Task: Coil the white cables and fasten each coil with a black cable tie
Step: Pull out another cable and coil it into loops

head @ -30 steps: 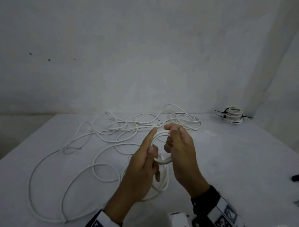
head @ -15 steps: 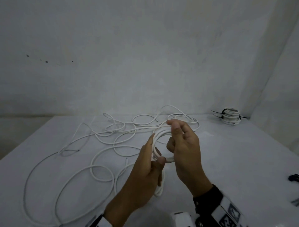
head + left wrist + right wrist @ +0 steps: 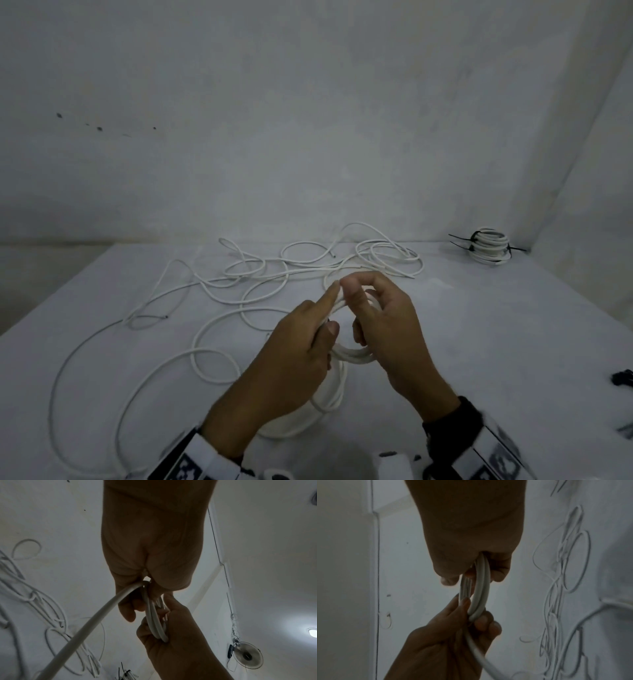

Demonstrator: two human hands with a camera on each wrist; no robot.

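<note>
Above the middle of the table, both hands hold a small coil of white cable (image 3: 352, 357). My left hand (image 3: 329, 308) pinches its left side between thumb and fingers, index finger stretched up along the loop. Fingers curled, my right hand (image 3: 356, 308) grips the right side. The left wrist view shows the coil (image 3: 155, 619) running between the left hand (image 3: 132, 609) and right hand (image 3: 173, 642). In the right wrist view the coil (image 3: 480, 588) spans the right hand (image 3: 471, 573) and left hand (image 3: 471, 616). The cable's loose length (image 3: 212, 353) trails across the table.
More loose white cable (image 3: 376, 253) lies tangled toward the back of the white table (image 3: 496, 342). A finished coil with black ties (image 3: 489, 248) sits in the back right corner. Black cable ties (image 3: 621, 379) lie at the right edge. Walls close off the back and right.
My hands have drawn closer together on the coil, the left index finger now meeting the right fingertips at the top. The loose loops on the table have shifted slightly toward me.
</note>
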